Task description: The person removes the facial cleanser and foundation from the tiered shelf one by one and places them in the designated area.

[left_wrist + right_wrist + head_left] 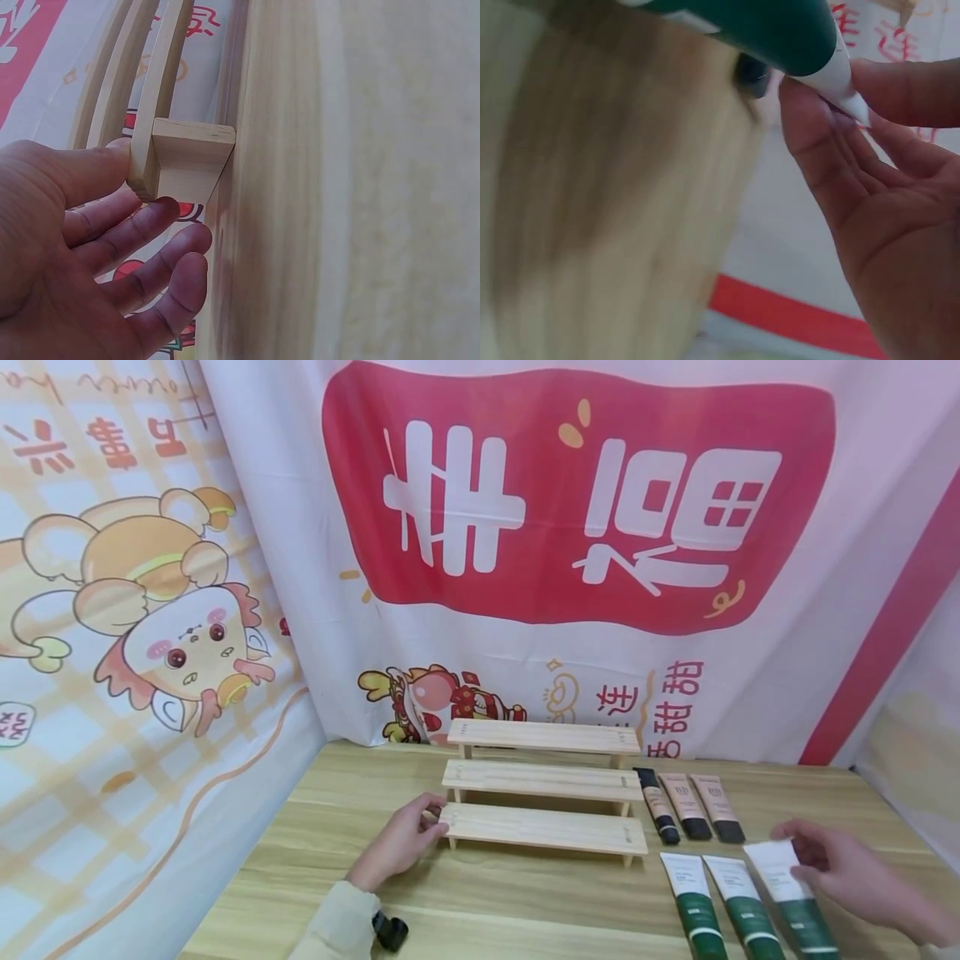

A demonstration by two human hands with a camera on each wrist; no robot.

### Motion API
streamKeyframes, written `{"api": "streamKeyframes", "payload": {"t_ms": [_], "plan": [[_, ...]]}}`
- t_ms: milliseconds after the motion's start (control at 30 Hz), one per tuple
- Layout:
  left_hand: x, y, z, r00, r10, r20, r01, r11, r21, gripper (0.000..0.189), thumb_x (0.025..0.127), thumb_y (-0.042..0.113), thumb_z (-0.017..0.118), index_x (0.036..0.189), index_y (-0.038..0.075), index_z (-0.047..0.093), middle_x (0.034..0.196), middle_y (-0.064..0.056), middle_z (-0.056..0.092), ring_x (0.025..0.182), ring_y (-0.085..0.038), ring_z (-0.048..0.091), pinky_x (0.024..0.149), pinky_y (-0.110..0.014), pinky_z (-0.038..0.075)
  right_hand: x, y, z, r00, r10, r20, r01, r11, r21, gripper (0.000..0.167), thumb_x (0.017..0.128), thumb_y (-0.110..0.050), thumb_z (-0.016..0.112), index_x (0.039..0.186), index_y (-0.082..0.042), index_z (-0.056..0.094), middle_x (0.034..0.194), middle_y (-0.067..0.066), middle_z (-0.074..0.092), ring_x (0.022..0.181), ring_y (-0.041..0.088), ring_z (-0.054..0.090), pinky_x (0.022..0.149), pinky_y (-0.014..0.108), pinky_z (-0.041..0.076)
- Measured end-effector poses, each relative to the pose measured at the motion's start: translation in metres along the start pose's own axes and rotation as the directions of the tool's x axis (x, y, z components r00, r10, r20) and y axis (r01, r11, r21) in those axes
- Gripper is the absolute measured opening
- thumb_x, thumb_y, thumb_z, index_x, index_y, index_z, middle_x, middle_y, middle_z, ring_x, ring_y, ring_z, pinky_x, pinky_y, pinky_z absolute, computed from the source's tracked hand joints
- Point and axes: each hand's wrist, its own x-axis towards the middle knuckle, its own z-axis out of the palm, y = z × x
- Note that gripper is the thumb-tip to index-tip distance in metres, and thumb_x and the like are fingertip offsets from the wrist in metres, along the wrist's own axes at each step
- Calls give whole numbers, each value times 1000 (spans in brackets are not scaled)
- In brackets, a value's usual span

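A three-step wooden display rack (543,828) stands on the table. My left hand (401,841) grips the left end of its lowest step; the left wrist view shows the thumb on one face of the board (144,142) and fingers around its other side. My right hand (843,872) pinches the white end of a green-and-white squeeze tube (789,893) at the right. In the right wrist view that tube (780,37) is between thumb and fingers. Two matching tubes, one nearer the rack (693,906) and one in the middle (742,906), lie to its left.
Behind the green tubes lie a slim black-and-beige tube (657,806) and two beige tubes with dark caps (684,806). A printed cloth (480,643) hangs along the back of the wooden table (525,902). A small black object (390,932) is by my left sleeve.
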Motion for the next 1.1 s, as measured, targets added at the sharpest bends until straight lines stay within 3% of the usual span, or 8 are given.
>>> {"api": "streamKeyframes", "payload": {"t_ms": [300, 667, 933, 1100], "plan": [[-2, 1, -1, 1000, -7, 4, 7, 1000, -3, 38, 92, 15, 63, 126, 4, 52, 113, -8, 57, 90, -18, 59, 76, -34, 51, 9, 33, 14, 978, 155, 141, -167, 983, 72, 35, 85, -9, 67, 115, 6, 57, 96, 6, 61, 84, 21, 54, 73, 41, 51], [-4, 0, -2, 1000, -7, 0, 7, 1000, 6, 37, 92, 16, 63, 126, 5, 52, 112, -7, 57, 90, -17, 59, 75, -32, 51, 11, 43, 19, 986, 122, 112, -128, 990, 50, 34, 84, -2, 65, 114, 10, 58, 95, 8, 63, 85, 22, 57, 73, 42, 51], [-3, -1, -2, 1000, -7, 3, 7, 1000, 10, 38, 92, 17, 63, 126, 6, 52, 112, -6, 57, 90, -16, 59, 75, -32, 50, 11, 41, 17, 971, 183, 154, -187, 982, 11, 38, 86, -6, 65, 114, 16, 54, 95, 11, 63, 84, 23, 58, 73, 45, 51], [-3, 0, -3, 1000, 8, 9, -9, 999, 31, 38, 93, 17, 62, 127, 5, 52, 113, -7, 57, 91, -17, 59, 76, -33, 51, 8, 36, 13, 972, 182, 145, -181, 983, -24, 37, 89, -11, 62, 112, 18, 55, 96, 18, 63, 87, 29, 58, 76, 51, 49]]}}
